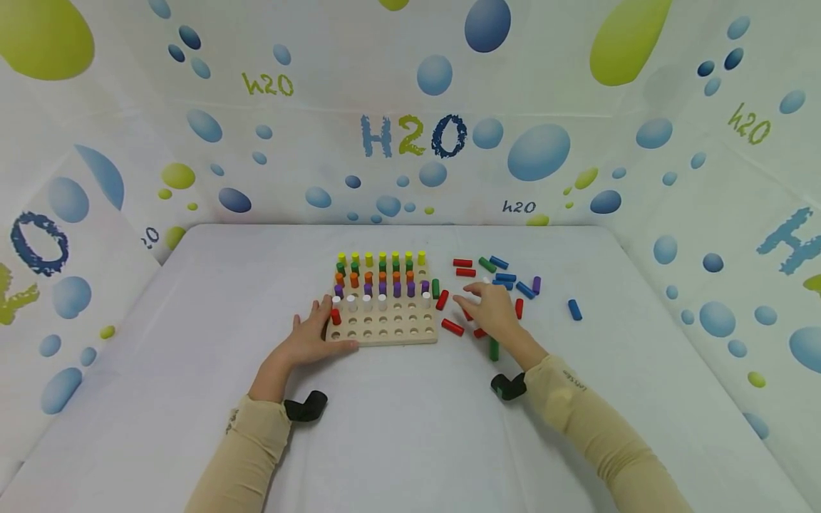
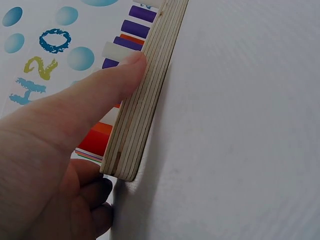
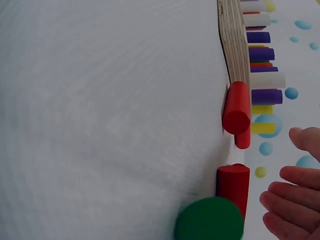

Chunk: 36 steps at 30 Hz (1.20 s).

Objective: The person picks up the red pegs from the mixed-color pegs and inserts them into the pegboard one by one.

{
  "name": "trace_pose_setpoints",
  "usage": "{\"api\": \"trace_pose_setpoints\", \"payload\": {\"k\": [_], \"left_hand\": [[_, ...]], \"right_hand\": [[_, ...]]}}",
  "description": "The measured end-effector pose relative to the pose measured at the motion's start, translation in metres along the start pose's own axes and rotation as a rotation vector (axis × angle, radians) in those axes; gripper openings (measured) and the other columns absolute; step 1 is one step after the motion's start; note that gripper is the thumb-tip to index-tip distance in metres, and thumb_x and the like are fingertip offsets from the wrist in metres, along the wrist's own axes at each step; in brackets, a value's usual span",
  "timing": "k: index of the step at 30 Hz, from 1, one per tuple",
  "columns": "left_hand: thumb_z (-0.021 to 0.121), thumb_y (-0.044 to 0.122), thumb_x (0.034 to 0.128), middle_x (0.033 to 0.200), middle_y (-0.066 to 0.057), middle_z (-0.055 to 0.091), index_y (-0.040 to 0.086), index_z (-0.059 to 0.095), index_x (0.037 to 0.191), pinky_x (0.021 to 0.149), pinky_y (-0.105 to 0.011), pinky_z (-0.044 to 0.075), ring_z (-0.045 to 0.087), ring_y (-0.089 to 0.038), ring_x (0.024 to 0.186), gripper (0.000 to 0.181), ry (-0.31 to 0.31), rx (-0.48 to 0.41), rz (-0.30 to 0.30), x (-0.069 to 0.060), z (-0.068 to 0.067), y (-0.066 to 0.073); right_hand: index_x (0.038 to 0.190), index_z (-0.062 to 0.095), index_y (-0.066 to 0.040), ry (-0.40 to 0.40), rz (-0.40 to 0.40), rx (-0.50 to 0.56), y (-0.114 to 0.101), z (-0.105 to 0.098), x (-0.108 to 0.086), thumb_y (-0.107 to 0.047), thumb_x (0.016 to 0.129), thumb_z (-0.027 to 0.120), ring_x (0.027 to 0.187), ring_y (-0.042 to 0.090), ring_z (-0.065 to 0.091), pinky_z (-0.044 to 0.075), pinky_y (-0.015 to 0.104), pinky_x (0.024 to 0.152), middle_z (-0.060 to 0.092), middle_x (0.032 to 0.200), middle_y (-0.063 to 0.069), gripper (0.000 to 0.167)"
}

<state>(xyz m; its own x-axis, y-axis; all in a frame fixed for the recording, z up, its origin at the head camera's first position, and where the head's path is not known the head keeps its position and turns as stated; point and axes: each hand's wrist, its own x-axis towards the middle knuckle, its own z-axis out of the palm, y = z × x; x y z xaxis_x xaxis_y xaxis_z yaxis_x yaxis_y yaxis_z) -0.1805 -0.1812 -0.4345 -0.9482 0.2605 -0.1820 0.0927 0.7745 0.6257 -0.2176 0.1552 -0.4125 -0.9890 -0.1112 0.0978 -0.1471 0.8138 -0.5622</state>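
A wooden pegboard (image 1: 385,343) lies on the table, with yellow, green, orange, purple and white pegs in rows. One red peg (image 1: 336,316) stands in its left column near the front. My left hand (image 1: 314,340) rests at the board's front left corner; its thumb (image 2: 112,80) lies against the front edge and the fingers spread along the left side. My right hand (image 1: 492,310) hovers over loose pegs right of the board. Its thumb and fingers (image 3: 290,205) are apart with nothing visible between them. Some pegs under this hand are partly hidden.
Loose red pegs (image 1: 452,327), blue pegs (image 1: 506,278) and a purple peg (image 1: 536,285) lie scattered right of the board. One blue peg (image 1: 574,310) lies farther right. A green peg (image 1: 494,349) is near the right wrist. A printed curtain (image 1: 333,164) hangs behind the table.
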Motion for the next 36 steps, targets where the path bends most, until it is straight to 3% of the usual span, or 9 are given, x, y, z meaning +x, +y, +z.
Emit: {"api": "trace_pose_setpoints", "payload": {"k": [4,7,13,17,23,28,32,36], "left_hand": [[0.067,0.056,0.0729,0.149,-0.024,0.004,-0.003,0.001,0.144,0.104,-0.056,-0.013,-0.004,-0.037,0.137,0.114,-0.001,-0.005,0.004,0.0002,-0.0002,0.001],[0.067,0.055,0.073,0.149,-0.024,0.004,-0.003,0.001,0.144,0.104,-0.056,-0.013,-0.004,-0.037,0.137,0.113,-0.003,-0.005,0.002,0.0004,-0.0001,0.0014],[0.068,0.055,0.0729,0.15,-0.024,0.004,-0.003,0.002,0.144,0.104,-0.055,-0.013,-0.004,-0.037,0.137,0.113,-0.004,-0.003,-0.002,0.0004,-0.0002,0.002],[0.068,0.056,0.0726,0.15,-0.023,0.003,-0.003,0.002,0.144,0.104,-0.056,-0.013,-0.004,-0.036,0.137,0.114,-0.001,-0.006,-0.002,0.0008,0.0,0.0006],[0.068,0.057,0.0719,0.15,-0.022,0.003,-0.003,0.003,0.145,0.105,-0.055,-0.012,-0.004,-0.035,0.137,0.114,-0.001,0.002,-0.005,0.0013,0.0008,-0.0005],[0.067,0.058,0.0718,0.15,-0.022,0.003,-0.002,0.002,0.145,0.105,-0.055,-0.012,-0.004,-0.035,0.137,0.115,-0.004,0.003,-0.008,0.0014,0.0014,-0.0004],[0.067,0.058,0.0717,0.15,-0.023,0.004,-0.002,0.002,0.145,0.105,-0.055,-0.013,-0.004,-0.035,0.137,0.115,-0.005,0.005,-0.01,0.0015,0.0015,-0.0005],[0.067,0.057,0.0722,0.15,-0.023,0.003,-0.002,0.001,0.145,0.105,-0.055,-0.013,-0.005,-0.035,0.137,0.114,-0.005,0.006,-0.008,0.0012,0.0014,-0.0011]], "right_hand": [[0.111,0.066,-0.004,-0.024,0.022,-0.025,0.0008,0.0001,0.0016,-0.034,0.084,0.066,0.07,0.017,0.064,0.053,0.025,0.063,0.068,0.087,0.01,0.041],[0.111,0.066,-0.004,-0.051,0.055,-0.03,0.0011,0.0008,0.0027,-0.034,0.084,0.066,0.061,0.012,0.061,0.052,0.023,0.061,0.067,0.083,0.008,0.04],[0.108,0.067,-0.003,-0.098,0.09,-0.049,0.0025,0.0042,0.0049,-0.032,0.083,0.068,0.063,0.013,0.058,0.051,0.021,0.058,0.068,0.089,0.008,0.038],[0.104,0.068,-0.002,-0.129,0.063,-0.098,0.0021,0.0061,0.0061,-0.032,0.082,0.068,0.066,0.015,0.055,0.045,0.02,0.055,0.064,0.078,0.005,0.037],[0.097,0.07,-0.002,-0.151,0.025,-0.179,-0.0001,0.0077,0.0078,-0.031,0.083,0.068,0.059,0.016,0.051,0.038,0.023,0.05,0.055,0.061,0.003,0.032],[0.102,0.068,-0.003,-0.15,0.029,-0.195,0.0001,0.0085,0.008,-0.028,0.082,0.069,0.067,0.016,0.054,0.048,0.023,0.06,0.064,0.077,0.004,0.032],[0.104,0.068,-0.003,-0.134,-0.032,-0.199,0.002,0.0088,0.0074,-0.02,0.082,0.07,0.076,0.018,0.058,0.052,0.029,0.073,0.067,0.091,0.009,0.027],[0.101,0.069,-0.004,-0.128,-0.072,-0.188,0.0032,0.0091,0.0073,-0.014,0.081,0.07,0.081,0.019,0.059,0.052,0.032,0.078,0.068,0.094,0.009,0.023]]}}
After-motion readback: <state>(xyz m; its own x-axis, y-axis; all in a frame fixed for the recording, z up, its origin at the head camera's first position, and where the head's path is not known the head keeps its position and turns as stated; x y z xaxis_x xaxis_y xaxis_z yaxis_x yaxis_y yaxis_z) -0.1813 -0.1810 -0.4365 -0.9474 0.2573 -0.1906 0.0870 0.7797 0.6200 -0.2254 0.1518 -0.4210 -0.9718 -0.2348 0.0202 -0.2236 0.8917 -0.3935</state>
